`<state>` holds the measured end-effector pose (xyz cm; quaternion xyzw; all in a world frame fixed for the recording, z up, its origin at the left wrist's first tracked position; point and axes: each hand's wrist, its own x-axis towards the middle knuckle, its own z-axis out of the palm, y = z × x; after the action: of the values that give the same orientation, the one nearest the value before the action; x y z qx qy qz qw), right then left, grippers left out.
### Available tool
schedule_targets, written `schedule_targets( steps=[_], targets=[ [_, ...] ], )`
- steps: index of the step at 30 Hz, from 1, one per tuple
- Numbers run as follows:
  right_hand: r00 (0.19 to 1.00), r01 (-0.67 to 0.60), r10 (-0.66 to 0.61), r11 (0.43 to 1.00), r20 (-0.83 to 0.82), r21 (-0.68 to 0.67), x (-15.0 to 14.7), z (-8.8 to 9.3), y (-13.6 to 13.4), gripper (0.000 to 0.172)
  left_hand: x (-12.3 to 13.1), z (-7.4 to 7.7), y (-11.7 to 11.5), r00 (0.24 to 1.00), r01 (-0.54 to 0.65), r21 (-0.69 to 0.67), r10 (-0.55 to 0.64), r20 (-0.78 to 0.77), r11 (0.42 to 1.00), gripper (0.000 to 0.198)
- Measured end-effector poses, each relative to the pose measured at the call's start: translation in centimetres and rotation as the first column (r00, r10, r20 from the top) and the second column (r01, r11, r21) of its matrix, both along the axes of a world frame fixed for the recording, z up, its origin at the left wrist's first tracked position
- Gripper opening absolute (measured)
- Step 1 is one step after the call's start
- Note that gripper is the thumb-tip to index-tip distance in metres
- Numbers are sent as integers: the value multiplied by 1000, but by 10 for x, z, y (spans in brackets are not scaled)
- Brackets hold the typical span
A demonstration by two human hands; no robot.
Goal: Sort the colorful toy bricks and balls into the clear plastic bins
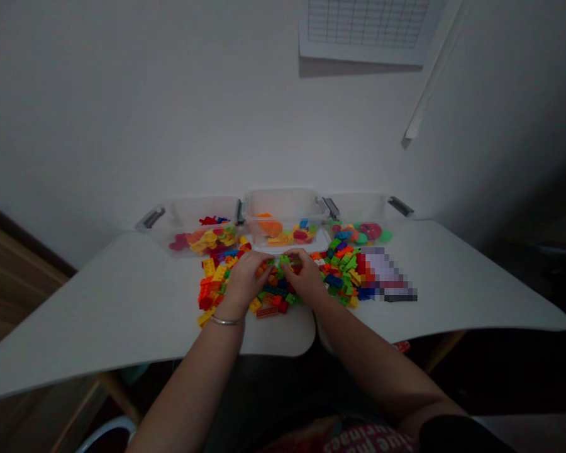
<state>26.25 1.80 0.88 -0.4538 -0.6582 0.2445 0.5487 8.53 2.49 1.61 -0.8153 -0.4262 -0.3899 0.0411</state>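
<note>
A heap of small coloured toy bricks lies spread over the middle of the white table. My left hand and my right hand rest on the heap side by side, fingers curled and meeting over a green brick. Both hands seem to pinch that brick between their fingertips. A thin bracelet sits on my left wrist.
Three clear plastic boxes stand in a row against the wall: left, middle and right, each holding some coloured pieces. A pixelated patch lies right of the heap. The table's front edge curves in near my body.
</note>
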Motion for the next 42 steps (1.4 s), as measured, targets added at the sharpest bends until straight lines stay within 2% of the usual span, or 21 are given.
schedule_targets(
  steps=[6,10,13,17,20,24,30,36,42],
  targets=[
    [982,140,-134,989,-130,37,30,25,7,27,-2,-3,2,999,-19,9,19,27,1000,19],
    [961,239,-220,965,-169,103,52,41,20,31,-2,-2,3,997,-79,-34,79,1,996,21],
    [950,297,-276,945,-148,138,65,52,36,32,-3,-4,4,996,-94,-73,93,-18,993,21],
    [938,342,-326,923,-114,177,72,65,59,27,-3,-8,8,996,-43,-120,34,-77,992,22],
    [943,324,-332,923,2,208,71,71,69,23,-3,-10,8,992,-57,-127,42,-117,990,22],
    [907,280,-345,922,242,267,65,73,70,25,-2,-8,6,987,-83,-130,63,-149,988,20],
    [754,270,-388,919,531,287,56,69,65,42,-2,-8,7,983,-90,-130,67,-173,987,18],
    [720,185,-353,927,598,325,56,64,68,35,-1,-9,8,982,-98,-122,76,-176,988,18],
    [754,180,-319,941,574,286,57,64,71,40,0,-5,6,978,-104,-140,75,-196,985,18]
  ],
)
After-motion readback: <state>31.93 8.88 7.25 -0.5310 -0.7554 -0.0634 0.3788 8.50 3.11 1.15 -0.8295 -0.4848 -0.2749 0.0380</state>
